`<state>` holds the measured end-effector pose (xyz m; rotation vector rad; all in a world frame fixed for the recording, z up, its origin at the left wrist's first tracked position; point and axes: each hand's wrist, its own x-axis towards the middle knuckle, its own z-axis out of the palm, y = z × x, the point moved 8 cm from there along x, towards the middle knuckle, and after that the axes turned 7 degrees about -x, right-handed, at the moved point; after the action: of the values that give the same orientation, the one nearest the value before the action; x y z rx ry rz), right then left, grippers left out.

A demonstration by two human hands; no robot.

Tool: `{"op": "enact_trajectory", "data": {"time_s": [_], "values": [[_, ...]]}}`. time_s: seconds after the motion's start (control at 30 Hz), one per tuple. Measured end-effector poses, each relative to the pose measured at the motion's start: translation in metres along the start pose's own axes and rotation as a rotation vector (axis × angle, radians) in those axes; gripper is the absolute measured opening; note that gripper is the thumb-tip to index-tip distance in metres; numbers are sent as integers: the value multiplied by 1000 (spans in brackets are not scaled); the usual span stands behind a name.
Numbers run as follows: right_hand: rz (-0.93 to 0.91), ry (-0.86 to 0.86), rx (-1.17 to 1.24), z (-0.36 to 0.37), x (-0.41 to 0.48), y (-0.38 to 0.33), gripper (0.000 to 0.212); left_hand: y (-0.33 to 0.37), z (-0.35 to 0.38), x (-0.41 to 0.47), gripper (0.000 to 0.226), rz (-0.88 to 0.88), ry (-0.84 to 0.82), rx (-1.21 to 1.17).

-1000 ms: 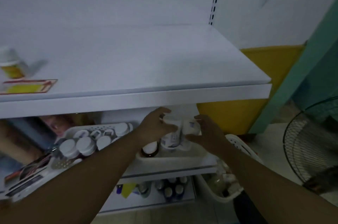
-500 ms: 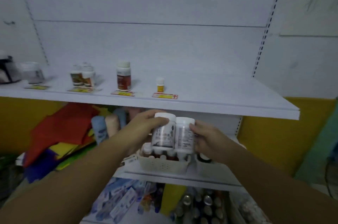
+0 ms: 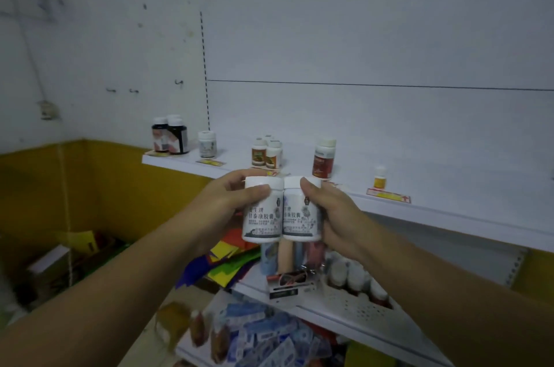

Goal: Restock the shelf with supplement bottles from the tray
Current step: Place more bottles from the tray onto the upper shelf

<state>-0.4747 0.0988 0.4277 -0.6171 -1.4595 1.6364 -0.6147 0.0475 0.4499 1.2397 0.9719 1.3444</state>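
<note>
Landmark: the white flat metal upper shelf point(image 3: 449, 186), with every place below given against it.
Left hand: the left hand point(image 3: 227, 204) is wrapped around the left white plastic supplement bottle with a dark printed label point(image 3: 261, 210), thumb across the front just under the cap, fingers behind.
Right hand: the right hand point(image 3: 332, 213) is closed on the right white plastic supplement bottle of the same kind point(image 3: 301, 210), thumb on the cap shoulder.
Task's things: both bottles are upright and touching side by side, held in the air just in front of the shelf's front edge and a little below its top surface.
Source: the white perforated plastic tray point(image 3: 356, 303) sits on the lower shelf beneath it, to the right, with more white-capped bottles in it.
Already on the shelf: a cluster of small white bottles with orange-brown labels point(image 3: 266, 153) and a taller white bottle with a red label point(image 3: 323, 159) stand right behind the raised pair; a tiny yellow bottle point(image 3: 379, 177) stands further right, above a red-and-yellow price tag point(image 3: 388, 196) on the edge.
Step in hand: judged as carrying the pair up to set it down.
Doing it well: lift both bases clear of the front lip before moving inward.
Best spot: likely the bare stretch right of the yellow bottle, or the gap between it and the red-labelled one.
Risk: the standing bottles are close ahead; pushing straight in could topple them.
Finish: set both down flat, labels forward, then release one hand at a time.
</note>
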Motion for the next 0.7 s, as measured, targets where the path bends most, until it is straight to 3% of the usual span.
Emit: {"op": "enact_trajectory", "data": {"time_s": [0.13,0.4,0.7], "values": [[-20,-18,-33,7,36,6,47,2,-30,15,38,8,34,58],[-89,-61,-35,22,128,-7,42,28,-90,86,22,-3,135,218],[-130,-20,-137,32,216,0,17,43,-146,143,24,25,201,303]]}}
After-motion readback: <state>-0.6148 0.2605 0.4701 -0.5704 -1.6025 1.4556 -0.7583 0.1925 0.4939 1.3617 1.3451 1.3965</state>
